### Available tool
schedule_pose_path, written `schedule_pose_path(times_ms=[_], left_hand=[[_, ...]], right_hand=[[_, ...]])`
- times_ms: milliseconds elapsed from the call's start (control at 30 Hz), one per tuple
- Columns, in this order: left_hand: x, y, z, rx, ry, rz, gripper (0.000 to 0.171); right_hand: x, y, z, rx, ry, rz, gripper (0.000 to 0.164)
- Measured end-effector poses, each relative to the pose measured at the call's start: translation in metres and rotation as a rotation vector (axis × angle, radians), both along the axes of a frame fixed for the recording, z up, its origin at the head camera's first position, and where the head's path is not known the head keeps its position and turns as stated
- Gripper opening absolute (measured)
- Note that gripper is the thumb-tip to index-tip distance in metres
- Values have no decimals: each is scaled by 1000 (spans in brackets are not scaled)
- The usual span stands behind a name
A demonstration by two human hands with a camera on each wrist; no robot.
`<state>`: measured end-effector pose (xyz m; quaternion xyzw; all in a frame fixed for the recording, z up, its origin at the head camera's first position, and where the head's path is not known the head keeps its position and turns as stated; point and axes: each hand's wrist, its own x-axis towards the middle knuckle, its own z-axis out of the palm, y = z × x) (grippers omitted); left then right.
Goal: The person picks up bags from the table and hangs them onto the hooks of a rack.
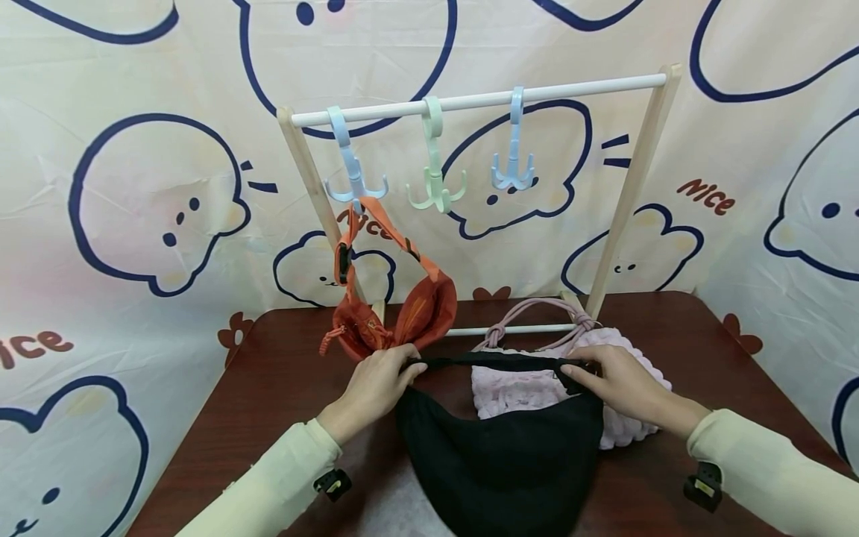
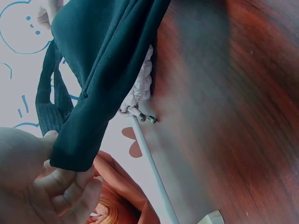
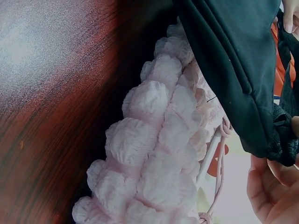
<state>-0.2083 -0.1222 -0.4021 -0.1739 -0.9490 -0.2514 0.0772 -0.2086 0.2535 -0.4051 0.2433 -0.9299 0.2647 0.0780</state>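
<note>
A person's L hand [image 1: 382,377] is pinching one top corner of a black shoulder bag [image 1: 506,462], thumb on top, fingers underneath; R hand [image 1: 617,377] is pinching the opp. corner, same way. Both grips are narrow, & the bag's strap [image 1: 496,362] is stretching btwn them. Bag is hanging in front of the garment rack [image 1: 476,99], body sagging below the hands; can't tell if its bottom is touching the table [image 1: 268,395]. Pink bubble-textured bag [image 1: 510,391] is lying at the rack's R front, partly hidden behind the black one, w/ its knotted handles arching up by the rack's lower bar. Orange waist bag [image 1: 426,309] is hanging by its strap at the rack's L end, from a blue hook [image 1: 350,160]. Green hook [image 1: 433,156] is hanging near mid-rack, & a 2nd blue hook [image 1: 514,149] is hanging to the R of that, both bare. Cartoon-print backdrop [image 1: 134,335] is covering the wall behind the rack. Pale sleeves [image 1: 288,470] are covering both forearms.
</note>
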Motion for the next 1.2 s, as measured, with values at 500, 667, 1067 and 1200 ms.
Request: schedule_pose_path(times_ms=[500,667,1067,1200], left_hand=[[2,0,3,5,19,-11,9],[2,-1,5,6,16,-9,9],[4,-1,12,20,0,-10,8],[5,-1,13,21,9,-9,9]], right_hand=[[0,1,2,-24,23,16,14],[1,0,4,-22,30,13,14],[3,-2,9,-29,13,3,14],[3,-3,10,-34,12,5,15]])
